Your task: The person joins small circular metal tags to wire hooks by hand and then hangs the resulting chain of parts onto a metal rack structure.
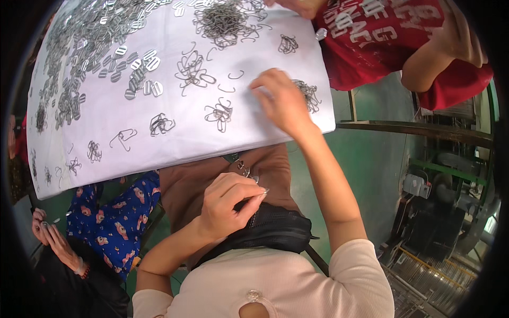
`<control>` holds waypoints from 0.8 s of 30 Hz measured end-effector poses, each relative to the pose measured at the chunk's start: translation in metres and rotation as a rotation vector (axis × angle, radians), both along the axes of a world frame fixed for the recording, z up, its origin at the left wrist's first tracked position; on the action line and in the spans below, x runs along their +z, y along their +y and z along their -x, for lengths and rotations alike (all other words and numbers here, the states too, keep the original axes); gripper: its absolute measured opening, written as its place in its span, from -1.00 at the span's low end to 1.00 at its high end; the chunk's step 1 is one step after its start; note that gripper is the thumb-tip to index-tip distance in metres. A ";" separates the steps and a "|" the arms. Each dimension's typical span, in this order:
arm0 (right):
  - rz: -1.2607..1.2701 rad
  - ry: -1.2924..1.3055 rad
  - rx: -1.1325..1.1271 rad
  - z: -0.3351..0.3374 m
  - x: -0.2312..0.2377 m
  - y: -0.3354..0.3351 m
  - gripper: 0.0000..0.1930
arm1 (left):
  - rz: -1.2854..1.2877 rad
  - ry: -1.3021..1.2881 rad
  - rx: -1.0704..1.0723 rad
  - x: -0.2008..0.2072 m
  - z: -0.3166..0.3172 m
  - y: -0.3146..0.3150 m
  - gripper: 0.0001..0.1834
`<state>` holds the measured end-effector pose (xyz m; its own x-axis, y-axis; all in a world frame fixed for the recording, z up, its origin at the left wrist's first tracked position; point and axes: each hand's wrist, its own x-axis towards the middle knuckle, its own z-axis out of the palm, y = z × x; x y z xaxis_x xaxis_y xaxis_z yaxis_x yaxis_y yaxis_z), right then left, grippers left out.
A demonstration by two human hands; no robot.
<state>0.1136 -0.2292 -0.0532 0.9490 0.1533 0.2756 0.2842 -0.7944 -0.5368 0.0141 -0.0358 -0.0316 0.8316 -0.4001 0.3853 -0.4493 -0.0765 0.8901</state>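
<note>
My left hand [228, 204] is held over my lap, thumb and fingers pinched on a small shiny metal piece [264, 191]. Most of that piece is hidden by the fingers. My right hand [283, 103] reaches over the white-covered table [175, 140], slightly blurred, with its fingers apart and nothing visible in them. Just right of it lies a pile of bent wire hooks [307, 96], partly covered by the hand. To its left are a few loose wire hooks [231, 75] and a small wire cluster [219, 114].
Many slotted metal plates [114, 32] spread over the table's far left. A large heap of wire hooks [225, 24] lies at the back. A person in red [371, 47] sits at the right, another in dark sleeves [69, 254] at the left. Machinery [445, 185] stands on the right.
</note>
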 end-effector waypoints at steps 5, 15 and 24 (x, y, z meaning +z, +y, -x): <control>-0.131 -0.014 -0.315 0.012 -0.013 -0.091 -0.89 | -0.016 -0.029 -0.061 0.005 -0.005 -0.002 -0.78; -0.130 0.254 -0.204 -0.015 -0.011 -0.105 -0.86 | -0.020 -0.004 -0.005 0.014 -0.007 -0.014 -0.78; 0.122 0.370 -0.041 -0.023 -0.006 -0.109 -0.85 | -0.038 0.001 0.011 0.015 -0.006 -0.017 -0.79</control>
<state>0.1364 -0.3381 -0.0590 0.9868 0.1239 -0.1041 0.0562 -0.8654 -0.4979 0.0199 -0.0531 -0.0162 0.8363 -0.4056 0.3688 -0.4469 -0.1150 0.8871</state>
